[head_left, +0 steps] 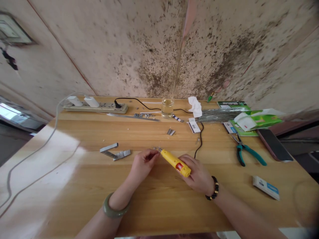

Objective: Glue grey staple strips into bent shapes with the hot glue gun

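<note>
My right hand (198,174) is wrapped round a yellow gun-shaped tool (171,159) with a red part near its back end. Its narrow metal tip points up and left, close to the fingertips of my left hand (144,162). Those fingers are pinched together beside the tip. Tiny shiny bits (155,148) show at the fingertips, too small to make out. Left of my left hand lies a strip of grey metal blocks (122,154), joined to bent grey bars (109,148). Two or so small grey pieces (171,132) rest farther back on the wooden table (154,205).
At the back are a power strip (97,108), a glass of yellowish liquid (167,107), and a bundle of thin metal wires (219,115). Pliers (249,152), a phone (274,144) and a small box (266,187) lie right. A black cord (201,139) runs toward my right hand.
</note>
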`<state>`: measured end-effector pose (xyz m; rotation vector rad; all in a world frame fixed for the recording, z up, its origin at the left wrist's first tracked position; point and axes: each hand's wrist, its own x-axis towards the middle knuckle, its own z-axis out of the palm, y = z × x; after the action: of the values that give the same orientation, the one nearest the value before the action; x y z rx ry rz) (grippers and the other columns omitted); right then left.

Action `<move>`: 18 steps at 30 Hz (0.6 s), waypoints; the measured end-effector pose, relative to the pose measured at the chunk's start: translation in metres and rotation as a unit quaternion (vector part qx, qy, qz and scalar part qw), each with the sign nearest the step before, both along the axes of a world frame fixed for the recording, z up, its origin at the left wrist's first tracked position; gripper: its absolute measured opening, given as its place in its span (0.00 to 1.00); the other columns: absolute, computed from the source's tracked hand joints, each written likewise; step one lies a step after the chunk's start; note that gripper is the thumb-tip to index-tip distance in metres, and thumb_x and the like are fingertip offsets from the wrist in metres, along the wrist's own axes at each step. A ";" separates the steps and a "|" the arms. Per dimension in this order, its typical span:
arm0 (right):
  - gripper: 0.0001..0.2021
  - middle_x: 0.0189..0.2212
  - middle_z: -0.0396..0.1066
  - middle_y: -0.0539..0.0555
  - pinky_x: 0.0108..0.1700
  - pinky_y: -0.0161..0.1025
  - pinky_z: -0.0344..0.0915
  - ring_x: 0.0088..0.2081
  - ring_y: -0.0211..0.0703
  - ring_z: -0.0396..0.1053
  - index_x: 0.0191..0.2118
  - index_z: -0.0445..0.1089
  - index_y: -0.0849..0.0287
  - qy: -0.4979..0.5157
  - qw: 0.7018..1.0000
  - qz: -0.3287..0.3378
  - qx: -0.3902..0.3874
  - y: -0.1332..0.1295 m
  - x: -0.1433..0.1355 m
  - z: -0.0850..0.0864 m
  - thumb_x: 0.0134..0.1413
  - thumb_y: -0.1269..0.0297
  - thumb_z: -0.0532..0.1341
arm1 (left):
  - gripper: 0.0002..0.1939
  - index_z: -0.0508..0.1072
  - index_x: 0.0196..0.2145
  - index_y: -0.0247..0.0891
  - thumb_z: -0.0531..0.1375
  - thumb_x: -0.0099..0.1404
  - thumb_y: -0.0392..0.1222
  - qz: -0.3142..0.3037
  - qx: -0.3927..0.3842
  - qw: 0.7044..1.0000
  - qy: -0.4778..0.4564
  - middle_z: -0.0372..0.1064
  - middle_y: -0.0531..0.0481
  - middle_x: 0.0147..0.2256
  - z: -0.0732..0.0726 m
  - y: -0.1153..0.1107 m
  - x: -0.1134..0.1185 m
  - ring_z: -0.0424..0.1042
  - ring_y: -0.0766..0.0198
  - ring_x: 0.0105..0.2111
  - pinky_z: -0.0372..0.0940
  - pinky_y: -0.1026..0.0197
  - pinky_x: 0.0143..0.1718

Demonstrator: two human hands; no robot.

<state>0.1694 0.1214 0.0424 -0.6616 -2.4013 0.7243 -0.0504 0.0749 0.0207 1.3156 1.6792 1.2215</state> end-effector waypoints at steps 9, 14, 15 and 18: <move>0.11 0.36 0.67 0.58 0.41 0.44 0.66 0.38 0.46 0.66 0.44 0.60 0.60 -0.002 1.000 -0.003 0.000 0.001 0.001 -0.002 0.53 0.71 0.56 | 0.09 0.76 0.31 0.36 0.60 0.57 0.43 0.004 0.000 1.000 0.017 0.74 0.49 0.28 -0.001 0.000 -0.001 0.70 0.64 0.28 0.64 0.65 0.28; 0.10 0.36 0.68 0.57 0.40 0.44 0.66 0.38 0.46 0.66 0.43 0.60 0.59 -0.004 1.000 -0.005 0.001 0.000 0.000 0.000 0.54 0.71 0.55 | 0.08 0.76 0.31 0.36 0.60 0.57 0.43 0.001 0.007 1.000 0.009 0.74 0.49 0.28 0.000 0.001 0.000 0.71 0.64 0.28 0.64 0.65 0.29; 0.10 0.36 0.68 0.57 0.40 0.44 0.66 0.38 0.46 0.66 0.43 0.60 0.59 -0.003 1.000 -0.006 0.004 0.000 0.000 0.000 0.54 0.71 0.55 | 0.08 0.76 0.31 0.36 0.60 0.57 0.43 0.001 0.005 1.000 0.008 0.74 0.48 0.28 0.000 0.001 0.000 0.71 0.64 0.27 0.64 0.64 0.29; 0.10 0.35 0.67 0.57 0.40 0.44 0.66 0.38 0.46 0.66 0.43 0.60 0.59 0.002 1.000 -0.013 0.008 0.000 -0.001 0.001 0.55 0.71 0.54 | 0.09 0.76 0.31 0.36 0.60 0.57 0.43 0.005 -0.001 1.000 0.009 0.74 0.48 0.28 -0.001 0.000 0.000 0.70 0.64 0.27 0.64 0.64 0.28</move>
<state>0.1689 0.1217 0.0431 -0.6812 -2.3878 0.6940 -0.0504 0.0752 0.0201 1.3218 1.7012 1.2182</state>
